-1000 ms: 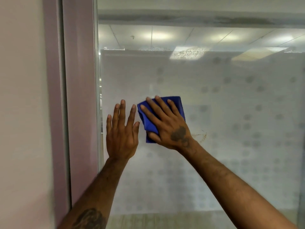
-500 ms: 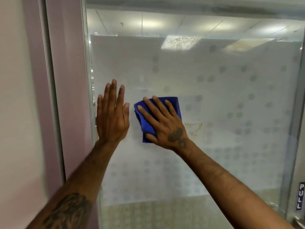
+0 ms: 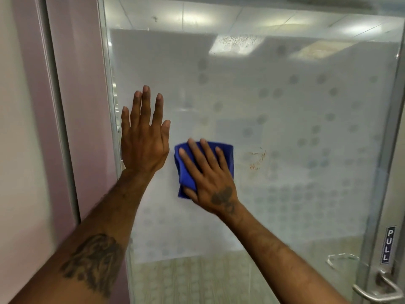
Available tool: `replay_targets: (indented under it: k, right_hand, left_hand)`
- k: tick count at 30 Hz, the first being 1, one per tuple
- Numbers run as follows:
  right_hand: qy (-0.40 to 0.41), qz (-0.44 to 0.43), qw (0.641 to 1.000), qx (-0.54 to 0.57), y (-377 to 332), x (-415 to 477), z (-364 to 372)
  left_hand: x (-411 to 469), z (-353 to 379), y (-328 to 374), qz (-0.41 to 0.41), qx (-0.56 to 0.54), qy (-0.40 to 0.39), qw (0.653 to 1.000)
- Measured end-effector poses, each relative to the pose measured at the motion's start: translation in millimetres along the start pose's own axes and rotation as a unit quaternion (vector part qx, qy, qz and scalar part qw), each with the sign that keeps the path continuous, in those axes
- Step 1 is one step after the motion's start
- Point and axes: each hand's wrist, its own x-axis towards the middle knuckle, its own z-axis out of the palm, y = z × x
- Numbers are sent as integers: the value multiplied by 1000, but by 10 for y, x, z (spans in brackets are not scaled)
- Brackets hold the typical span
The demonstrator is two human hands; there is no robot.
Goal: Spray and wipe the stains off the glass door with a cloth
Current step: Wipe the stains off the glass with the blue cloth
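The frosted glass door [image 3: 295,110] with a dotted pattern fills the view. A folded blue cloth [image 3: 186,170] is pressed flat against the glass under my right hand [image 3: 210,178], fingers spread over it. My left hand [image 3: 143,137] lies flat on the glass just left of the cloth, fingers apart, holding nothing. A reddish-brown stain [image 3: 258,159] marks the glass a little to the right of the cloth. No spray bottle is in view.
A pink door frame [image 3: 72,106] and a pale wall [image 3: 19,150] stand at the left. At the lower right are a metal door handle [image 3: 377,290] and a "PULL" label [image 3: 387,244] on the door's metal edge.
The view has shifted, bringing the handle and label into sight. My right hand has slid the cloth slightly down the glass; my left hand stays flat beside it.
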Motion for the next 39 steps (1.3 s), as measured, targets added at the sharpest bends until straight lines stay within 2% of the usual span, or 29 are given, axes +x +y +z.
replay_targets:
  k: [3, 7, 8, 9, 11, 13, 15, 18, 22, 23, 24, 28, 30, 32, 34, 35, 37, 38, 39]
  right_hand:
    - [0, 29, 1000, -10, 115, -305, 27]
    - [38, 201, 979, -15, 140, -30, -18]
    - [41, 220, 975, -8, 95, 48, -26]
    - [39, 211, 977, 1, 41, 73, -24]
    - [18, 131, 991, 11, -81, -63, 24]
    - [-7, 42, 999, 12, -182, -393, 90]
    - [-18, -4, 1000, -4, -191, -804, 169]
    - [-16, 7, 999, -28, 1, -1236, 230]
    - [28, 192, 980, -32, 109, -1086, 201]
    - [35, 207, 977, -25, 52, -1011, 204]
    - [35, 185, 982, -16, -15, -978, 212]
    - [-8, -8, 1000, -6, -78, -1280, 280]
    - [-19, -8, 1000, -15, 21, -1503, 296]
    - [-13, 61, 998, -14, 189, -1636, 271]
    - [28, 173, 984, -8, 415, -1588, 215]
    - [63, 250, 966, 5, 520, -1481, 182]
    - [137, 415, 897, 59, 647, -1160, 102]
    - [161, 466, 866, 86, 667, -1014, 62]
    - [169, 476, 857, 103, 665, -925, 37]
  left_hand:
    - [-9, 1, 6, -3, -3, -1, 1000]
    - [-3, 15, 8, -4, 3, 2, 1000]
    - [-7, 14, 5, -5, 1, 1, 1000]
    - [-13, 9, 4, -5, 0, 1, 1000]
    - [-23, -5, 8, -3, -3, 3, 1000]
    - [-24, -17, 16, -2, -7, 3, 1000]
    - [-19, -21, 19, -4, -11, 1, 1000]
    - [-20, -20, 30, -8, -8, 2, 1000]
    - [-30, -23, 45, -9, -1, 6, 1000]
    - [-29, -26, 47, -9, 1, 5, 1000]
    - [-28, -28, 49, -9, 2, 6, 1000]
    - [-40, -30, 45, -6, 1, 14, 1000]
    - [-45, -26, 47, -4, -4, 22, 1000]
    - [-50, -18, 50, -4, -3, 30, 1000]
    - [-51, -13, 54, -5, -1, 34, 999]
    - [-52, -12, 57, -6, 0, 34, 999]
    - [-57, -12, 61, -6, -1, 35, 999]
    - [-60, -11, 60, -6, -1, 37, 999]
    - [-60, -11, 59, -6, -1, 38, 999]
